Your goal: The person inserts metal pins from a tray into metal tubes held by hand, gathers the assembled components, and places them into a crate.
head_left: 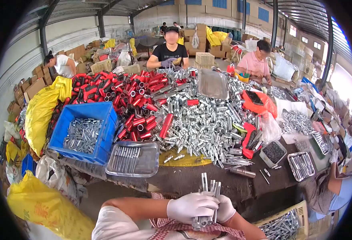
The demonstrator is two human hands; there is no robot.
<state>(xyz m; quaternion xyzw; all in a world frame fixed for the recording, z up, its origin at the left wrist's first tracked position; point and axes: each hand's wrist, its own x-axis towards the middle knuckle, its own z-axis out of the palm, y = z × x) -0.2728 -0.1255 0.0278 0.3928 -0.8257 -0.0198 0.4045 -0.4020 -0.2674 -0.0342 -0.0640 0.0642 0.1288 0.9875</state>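
Observation:
Close to my body, a bundle of several silver metal tubes (205, 182) stands roughly upright between both hands. My left hand (193, 206), in a white glove, is closed around the bundle from the left with its fingers across the front. On the other side my right hand (225, 209), also gloved, grips the same tubes from behind and the right, partly hidden by them. Beyond my hands, a large heap of small metal parts (200, 124) covers the table. A clear plastic tray (155, 160) with a row of thin metal rods is nearest on the left.
Left are a blue bin (111, 136) of metal pieces and a pile of red tool housings (132, 92). A yellow crate (303, 218) of metal tubes is low on the right. Small trays (313, 170) line the right side. Several people sit around the table.

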